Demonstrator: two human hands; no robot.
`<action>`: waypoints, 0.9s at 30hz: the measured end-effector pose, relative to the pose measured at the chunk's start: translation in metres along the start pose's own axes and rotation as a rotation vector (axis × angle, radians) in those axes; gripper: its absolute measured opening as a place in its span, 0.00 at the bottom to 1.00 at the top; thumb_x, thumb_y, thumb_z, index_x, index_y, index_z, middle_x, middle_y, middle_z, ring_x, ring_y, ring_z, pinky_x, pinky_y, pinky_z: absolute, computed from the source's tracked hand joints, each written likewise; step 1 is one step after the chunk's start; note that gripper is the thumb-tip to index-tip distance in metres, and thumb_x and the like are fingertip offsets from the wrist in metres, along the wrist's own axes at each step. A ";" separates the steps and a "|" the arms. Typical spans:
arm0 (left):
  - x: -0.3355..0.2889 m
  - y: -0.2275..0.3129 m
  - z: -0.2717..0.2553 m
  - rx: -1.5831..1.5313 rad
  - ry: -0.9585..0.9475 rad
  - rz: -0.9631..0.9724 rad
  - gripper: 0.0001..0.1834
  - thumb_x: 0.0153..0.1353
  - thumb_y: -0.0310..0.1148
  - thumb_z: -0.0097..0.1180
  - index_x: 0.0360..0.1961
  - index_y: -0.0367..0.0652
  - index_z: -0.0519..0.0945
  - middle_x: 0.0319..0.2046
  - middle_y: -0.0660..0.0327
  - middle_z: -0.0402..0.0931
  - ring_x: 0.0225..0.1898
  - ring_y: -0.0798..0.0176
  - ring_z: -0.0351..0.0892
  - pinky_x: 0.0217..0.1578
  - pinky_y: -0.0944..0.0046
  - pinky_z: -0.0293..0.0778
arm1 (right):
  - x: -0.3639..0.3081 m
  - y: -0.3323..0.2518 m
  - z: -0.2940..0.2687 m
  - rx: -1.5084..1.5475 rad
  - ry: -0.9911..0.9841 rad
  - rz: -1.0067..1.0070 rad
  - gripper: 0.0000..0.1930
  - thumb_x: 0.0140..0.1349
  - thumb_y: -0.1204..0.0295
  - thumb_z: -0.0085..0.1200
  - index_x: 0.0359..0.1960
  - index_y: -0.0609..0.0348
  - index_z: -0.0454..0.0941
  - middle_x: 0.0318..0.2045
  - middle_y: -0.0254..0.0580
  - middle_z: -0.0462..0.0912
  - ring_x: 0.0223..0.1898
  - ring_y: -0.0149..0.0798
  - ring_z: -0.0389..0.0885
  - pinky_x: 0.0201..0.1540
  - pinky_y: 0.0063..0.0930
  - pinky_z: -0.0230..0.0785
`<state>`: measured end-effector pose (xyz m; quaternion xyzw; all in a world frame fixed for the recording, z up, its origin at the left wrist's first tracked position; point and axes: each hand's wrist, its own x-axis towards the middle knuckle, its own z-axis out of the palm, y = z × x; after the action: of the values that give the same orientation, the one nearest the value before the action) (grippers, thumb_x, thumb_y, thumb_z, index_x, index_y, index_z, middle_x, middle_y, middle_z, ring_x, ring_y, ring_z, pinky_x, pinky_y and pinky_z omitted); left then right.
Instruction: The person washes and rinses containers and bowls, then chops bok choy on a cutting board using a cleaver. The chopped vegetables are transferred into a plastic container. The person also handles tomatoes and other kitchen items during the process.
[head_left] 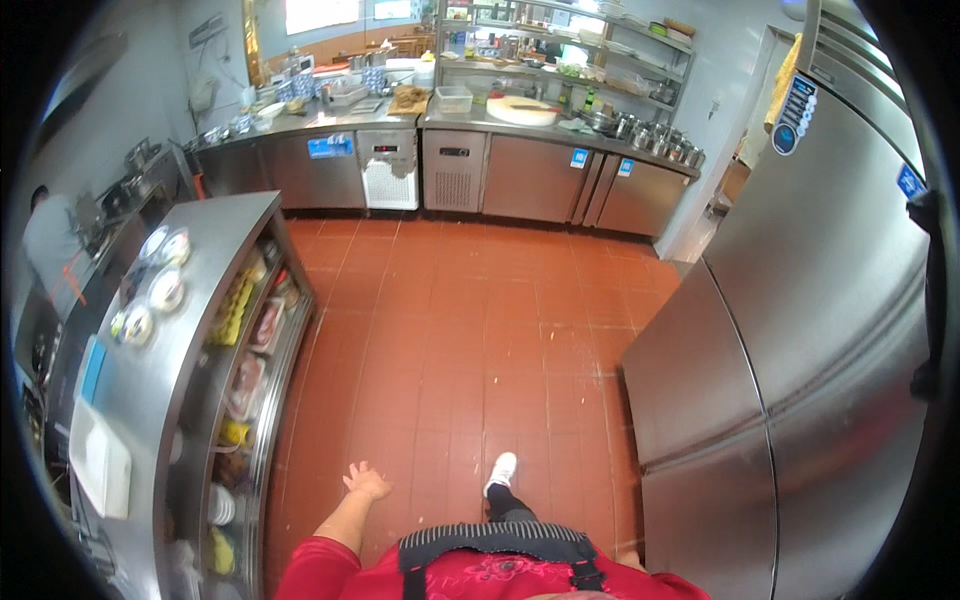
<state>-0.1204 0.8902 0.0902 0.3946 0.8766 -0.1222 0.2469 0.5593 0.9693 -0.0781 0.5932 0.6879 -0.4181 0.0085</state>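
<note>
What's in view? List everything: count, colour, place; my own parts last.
Floor: one, reddish tiles, centre
Refrigerator: one, silvery, right
Shelved counter: one, silvery, left
Dishes: about four, pale, atop shelved counter
Tub: one, white, same counter, near end
Packs: at least two, pinkish, same counter's shelves
Back counter: one, silvery, far wall
Round board: one, whitish, on back counter
Canisters: several, silvery, back counter's right end
Wall shelves: several, grey, above back counter
Co-worker: one, pale clothing, far left
Shoe: one, white, lower centre
Left hand: one, bare, open, lower centre
Right hand: not clearly visible
</note>
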 end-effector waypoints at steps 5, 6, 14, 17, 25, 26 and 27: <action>0.130 0.064 -0.088 -0.513 -0.164 -0.027 0.41 0.53 0.53 0.55 0.60 0.35 0.63 0.57 0.43 0.64 0.59 0.48 0.65 0.58 0.60 0.62 | 0.138 -0.032 -0.101 -0.218 -0.237 0.004 0.11 0.53 0.65 0.51 0.28 0.57 0.82 0.26 0.46 0.82 0.29 0.43 0.81 0.31 0.41 0.72; 0.143 0.067 -0.096 -0.431 -0.157 -0.035 0.41 0.53 0.52 0.56 0.62 0.36 0.60 0.58 0.43 0.64 0.59 0.47 0.65 0.58 0.60 0.63 | 0.192 -0.060 -0.106 -0.440 -0.324 0.142 0.12 0.54 0.65 0.50 0.28 0.57 0.83 0.28 0.47 0.82 0.31 0.44 0.81 0.33 0.41 0.72; 0.266 0.063 -0.119 -0.832 -0.112 -0.543 0.41 0.51 0.39 0.60 0.63 0.34 0.57 0.55 0.43 0.67 0.56 0.51 0.70 0.53 0.60 0.69 | 0.588 -0.392 -0.241 0.015 0.127 -0.156 0.18 0.59 0.58 0.49 0.39 0.59 0.80 0.37 0.52 0.81 0.42 0.46 0.80 0.46 0.36 0.70; 0.340 0.078 -0.098 -0.593 -0.517 -0.571 0.32 0.52 0.40 0.55 0.56 0.33 0.67 0.50 0.52 0.74 0.48 0.52 0.77 0.37 0.56 0.77 | 0.682 -0.501 -0.277 0.013 0.033 -0.225 0.17 0.59 0.57 0.49 0.40 0.57 0.80 0.38 0.48 0.82 0.43 0.45 0.80 0.47 0.36 0.70; 0.631 0.252 -0.281 -0.349 -0.177 -0.043 0.24 0.63 0.46 0.37 0.47 0.42 0.78 0.55 0.47 0.68 0.54 0.46 0.70 0.54 0.54 0.65 | 0.834 -0.480 -0.371 -0.249 -0.272 -0.187 0.16 0.60 0.61 0.49 0.45 0.53 0.79 0.34 0.42 0.83 0.32 0.37 0.81 0.36 0.33 0.73; 0.663 0.290 -0.331 -0.426 -0.158 -0.025 0.25 0.60 0.47 0.43 0.50 0.41 0.76 0.54 0.45 0.68 0.56 0.46 0.68 0.57 0.56 0.63 | 0.850 -0.461 -0.390 0.001 -0.245 0.188 0.17 0.60 0.60 0.49 0.46 0.53 0.78 0.37 0.42 0.83 0.30 0.36 0.80 0.32 0.31 0.74; 0.692 0.331 -0.380 -0.468 -0.026 -0.060 0.29 0.55 0.47 0.50 0.54 0.39 0.72 0.55 0.44 0.68 0.58 0.48 0.66 0.61 0.57 0.58 | 0.865 -0.446 -0.406 -0.205 -0.131 0.146 0.19 0.60 0.58 0.48 0.49 0.53 0.77 0.35 0.43 0.82 0.28 0.35 0.79 0.28 0.30 0.73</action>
<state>-0.3918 1.7007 0.0399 0.2989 0.8890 0.0719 0.3393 0.1326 1.9307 -0.0014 0.6090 0.6801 -0.3818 0.1443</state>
